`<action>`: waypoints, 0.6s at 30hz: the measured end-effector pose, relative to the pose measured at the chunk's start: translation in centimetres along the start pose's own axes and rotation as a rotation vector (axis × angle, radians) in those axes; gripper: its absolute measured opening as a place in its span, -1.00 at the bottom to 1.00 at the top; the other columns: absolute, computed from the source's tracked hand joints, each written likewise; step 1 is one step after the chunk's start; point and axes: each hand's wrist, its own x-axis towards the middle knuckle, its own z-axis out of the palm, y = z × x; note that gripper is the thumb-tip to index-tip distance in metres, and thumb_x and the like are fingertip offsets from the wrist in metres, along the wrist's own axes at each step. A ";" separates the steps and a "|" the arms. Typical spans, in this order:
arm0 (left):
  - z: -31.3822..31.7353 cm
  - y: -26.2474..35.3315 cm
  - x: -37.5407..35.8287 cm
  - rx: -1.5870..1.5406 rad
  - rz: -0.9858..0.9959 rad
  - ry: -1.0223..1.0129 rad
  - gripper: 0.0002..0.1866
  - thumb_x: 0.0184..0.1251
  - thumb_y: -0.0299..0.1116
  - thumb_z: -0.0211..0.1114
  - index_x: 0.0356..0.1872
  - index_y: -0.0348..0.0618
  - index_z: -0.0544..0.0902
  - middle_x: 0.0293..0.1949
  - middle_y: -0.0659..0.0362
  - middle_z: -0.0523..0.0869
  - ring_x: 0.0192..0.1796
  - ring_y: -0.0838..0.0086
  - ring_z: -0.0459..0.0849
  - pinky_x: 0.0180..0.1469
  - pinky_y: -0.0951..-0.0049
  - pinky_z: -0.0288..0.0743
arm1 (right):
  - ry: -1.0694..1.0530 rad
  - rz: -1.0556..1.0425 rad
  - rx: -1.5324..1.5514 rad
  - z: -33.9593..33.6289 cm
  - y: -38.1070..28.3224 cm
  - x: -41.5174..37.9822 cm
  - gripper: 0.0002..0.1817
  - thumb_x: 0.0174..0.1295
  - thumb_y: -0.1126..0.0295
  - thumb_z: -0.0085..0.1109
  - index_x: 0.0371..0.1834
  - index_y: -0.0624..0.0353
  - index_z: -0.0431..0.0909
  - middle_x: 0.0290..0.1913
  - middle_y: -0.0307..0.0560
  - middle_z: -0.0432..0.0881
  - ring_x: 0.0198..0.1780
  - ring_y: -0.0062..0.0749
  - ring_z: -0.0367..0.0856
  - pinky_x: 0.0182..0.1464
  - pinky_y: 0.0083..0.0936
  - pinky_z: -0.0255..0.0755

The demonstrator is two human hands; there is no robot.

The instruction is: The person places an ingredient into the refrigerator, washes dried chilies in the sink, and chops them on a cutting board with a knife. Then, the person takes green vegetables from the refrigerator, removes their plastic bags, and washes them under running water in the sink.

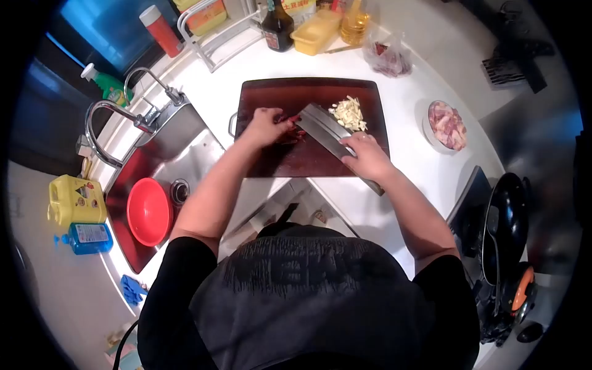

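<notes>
"土豆淀粉" on the yellow packet (pixel 300 10)

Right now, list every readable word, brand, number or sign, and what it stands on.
"土豆": yellow-and-white bag, top edge; its remaining characters are blurred, possibly "淀粉".
Too small or blurred: labels on the yellow jug, blue bottle, green spray bottle and dark bottle.
Unreadable: print on the dark top.

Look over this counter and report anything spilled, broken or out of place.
Nothing clearly stands out. The pale chopped pieces and dark red pieces lie on the cutting board, the knife is in the right hand, and the red basin sits in the sink. I see no spill or breakage.
</notes>
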 end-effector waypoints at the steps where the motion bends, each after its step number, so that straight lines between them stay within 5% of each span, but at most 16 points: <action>1: -1.6 0.2 0.2 -0.145 -0.070 -0.113 -0.50 0.16 -0.11 0.22 0.04 -0.23 0.48 -0.02 -0.06 0.51 0.05 0.25 0.49 0.11 0.38 0.33 | -0.042 0.023 -0.042 -0.3 -0.3 -0.6 -0.53 -0.01 0.36 0.21 0.04 0.08 0.41 0.02 0.02 0.35 0.05 -0.07 0.34 0.14 -0.37 0.23; 3: -3.5 1.1 0.0 -0.165 -0.184 -0.109 -0.56 0.22 -0.12 0.16 0.01 -0.23 0.51 -0.03 -0.10 0.52 0.05 0.26 0.50 0.12 0.39 0.32 | -0.122 0.064 -0.122 -0.4 -0.3 -1.5 -0.47 -0.04 0.36 0.25 0.08 0.04 0.39 0.10 0.03 0.29 0.06 -0.05 0.34 0.13 -0.35 0.27; 7: -0.9 -0.9 -1.2 0.244 0.412 0.187 -0.29 -0.01 0.02 0.33 0.18 -0.05 0.36 0.17 -0.10 0.31 0.22 0.06 0.28 0.23 0.21 0.17 | -0.077 0.103 0.035 1.3 0.4 -1.7 -0.38 -0.09 0.50 0.18 0.16 0.07 0.30 0.19 0.04 0.16 0.05 0.00 0.36 0.09 -0.31 0.31; 9: 0.4 -1.1 -1.7 0.418 0.528 0.140 -0.09 -0.24 0.08 0.43 0.23 0.04 0.27 0.24 -0.05 0.22 0.27 0.02 0.20 0.28 0.13 0.07 | -0.033 0.088 0.026 1.8 0.1 -1.5 -0.34 -0.11 0.58 0.12 0.19 0.10 0.25 0.20 0.05 0.13 0.03 0.00 0.40 0.06 -0.29 0.35; 14: 2.0 -0.1 -1.1 0.061 0.551 0.045 -0.31 -0.05 -0.16 0.37 0.17 -0.02 0.31 0.05 0.00 0.42 0.10 0.11 0.38 0.14 0.24 0.27 | -0.074 0.137 0.063 -0.4 -2.4 -1.5 -0.33 -0.15 0.60 0.06 0.18 0.16 0.24 0.18 0.07 0.17 -0.04 -0.05 0.47 0.00 -0.30 0.39; 18: 3.1 -0.3 -0.7 0.089 0.589 0.165 -0.48 0.01 -0.29 0.33 0.04 -0.09 0.39 -0.07 0.03 0.47 0.01 0.13 0.42 0.05 0.27 0.34 | -0.120 0.167 -0.047 -2.6 -3.8 -1.5 -0.35 -0.15 0.58 0.07 0.16 0.16 0.27 0.14 0.03 0.24 -0.05 -0.06 0.48 -0.02 -0.33 0.40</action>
